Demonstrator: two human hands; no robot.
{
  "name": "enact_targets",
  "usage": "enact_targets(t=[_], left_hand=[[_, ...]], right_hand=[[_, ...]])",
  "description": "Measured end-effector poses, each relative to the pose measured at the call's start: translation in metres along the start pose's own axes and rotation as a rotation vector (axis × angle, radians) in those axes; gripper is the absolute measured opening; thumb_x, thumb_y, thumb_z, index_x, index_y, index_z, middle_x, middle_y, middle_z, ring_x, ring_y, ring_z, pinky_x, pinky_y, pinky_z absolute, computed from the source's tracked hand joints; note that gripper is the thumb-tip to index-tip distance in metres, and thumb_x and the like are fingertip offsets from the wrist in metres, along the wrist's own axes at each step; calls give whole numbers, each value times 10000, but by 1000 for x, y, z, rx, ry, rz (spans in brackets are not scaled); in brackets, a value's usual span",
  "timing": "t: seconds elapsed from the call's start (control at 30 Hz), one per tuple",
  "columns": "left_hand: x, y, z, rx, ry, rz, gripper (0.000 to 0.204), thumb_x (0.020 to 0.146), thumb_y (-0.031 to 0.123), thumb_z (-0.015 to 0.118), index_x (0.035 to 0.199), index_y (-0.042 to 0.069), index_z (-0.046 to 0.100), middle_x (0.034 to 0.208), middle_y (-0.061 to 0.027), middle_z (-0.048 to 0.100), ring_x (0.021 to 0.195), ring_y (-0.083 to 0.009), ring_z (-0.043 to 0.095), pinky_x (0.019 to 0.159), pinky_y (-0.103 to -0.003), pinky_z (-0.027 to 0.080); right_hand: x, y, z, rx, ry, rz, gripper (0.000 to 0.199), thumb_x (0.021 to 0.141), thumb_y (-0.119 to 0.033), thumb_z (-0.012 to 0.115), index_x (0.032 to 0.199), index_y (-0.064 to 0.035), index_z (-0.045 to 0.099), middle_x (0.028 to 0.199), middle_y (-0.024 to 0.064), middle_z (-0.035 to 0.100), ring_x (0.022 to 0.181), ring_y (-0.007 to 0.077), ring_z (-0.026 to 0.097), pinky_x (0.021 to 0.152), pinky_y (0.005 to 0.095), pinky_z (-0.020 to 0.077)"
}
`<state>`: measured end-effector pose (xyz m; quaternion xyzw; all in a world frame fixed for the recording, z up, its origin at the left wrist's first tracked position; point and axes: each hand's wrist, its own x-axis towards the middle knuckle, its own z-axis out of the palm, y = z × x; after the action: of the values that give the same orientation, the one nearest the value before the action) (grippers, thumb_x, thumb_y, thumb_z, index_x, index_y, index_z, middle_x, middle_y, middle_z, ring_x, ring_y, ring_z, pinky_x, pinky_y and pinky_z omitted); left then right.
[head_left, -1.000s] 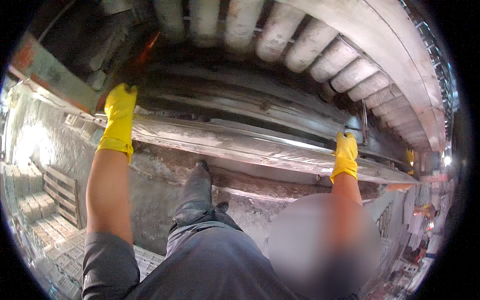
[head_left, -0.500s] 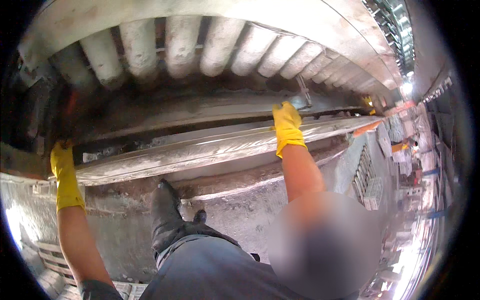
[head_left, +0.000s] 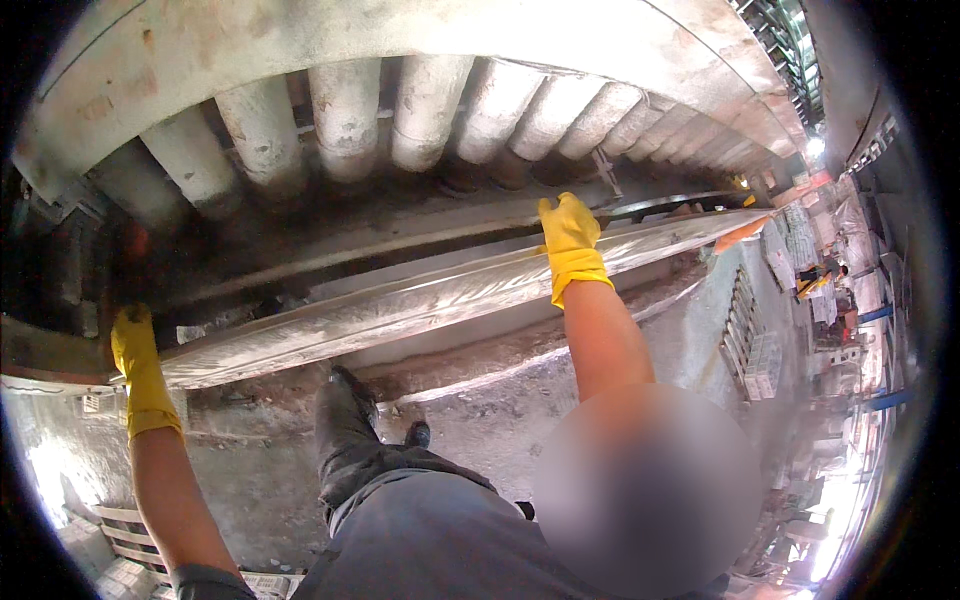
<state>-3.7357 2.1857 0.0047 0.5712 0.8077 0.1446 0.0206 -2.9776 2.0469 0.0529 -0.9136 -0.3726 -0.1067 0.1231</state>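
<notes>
A long, pale, dust-coated panel (head_left: pixel 430 300) stretches from the left across to the far right, tilted on its long side. My left hand (head_left: pixel 138 355), in a yellow rubber glove, is closed at the panel's left end; its fingertips are partly lost in shadow. My right hand (head_left: pixel 573 235), gloved the same way, grips the upper edge right of the middle, fingers curled over it. Small yellow patches (head_left: pixel 745 184) show near the panel's far end, too small to make out clearly.
Thick pale rollers (head_left: pixel 345 120) in a row hang beyond the panel under a broad curved beam (head_left: pixel 400 30). My boots stand on a dusty concrete floor (head_left: pixel 480 440). To the right lie a slatted pallet (head_left: pixel 738 325) and stacked goods; another pallet (head_left: pixel 130 540) is at lower left. A person (head_left: pixel 818 278) is far right.
The panel has tilted so that more of its face shows, and its left end sits slightly lower in the picture. Both hands stay on it. The view has shifted a little.
</notes>
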Motion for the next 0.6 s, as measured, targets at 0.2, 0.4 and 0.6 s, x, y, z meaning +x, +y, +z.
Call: enact_targets(t=[0.2, 0.4, 0.6], left_hand=[[-19, 10, -8, -26, 6, 32, 510, 964, 496, 631, 1181, 41, 706, 1183, -215, 728, 1124, -426, 675, 959, -511, 519], [-22, 4, -5, -20, -29, 4, 497, 969, 470, 630, 1171, 22, 710, 1197, -217, 721, 1131, -419, 671, 961, -497, 516], [-24, 15, -10, -20, -18, 6, 474, 978, 451, 620, 1170, 28, 715, 1186, -202, 727, 1128, -408, 674, 966, -481, 513]], right_hand=[[-7, 1, -4, -24, -20, 21, 408, 924, -437, 600, 1029, -67, 736, 1090, 221, 740, 1026, 404, 712, 893, 518, 545], [-15, -7, -18, -18, -141, 62, 500, 931, -472, 611, 1191, -56, 710, 1181, 209, 726, 1111, 385, 691, 961, 492, 524], [-16, 0, -13, 29, -90, 57, 442, 911, -470, 643, 1070, -64, 718, 1086, 199, 741, 1041, 389, 700, 907, 498, 530]])
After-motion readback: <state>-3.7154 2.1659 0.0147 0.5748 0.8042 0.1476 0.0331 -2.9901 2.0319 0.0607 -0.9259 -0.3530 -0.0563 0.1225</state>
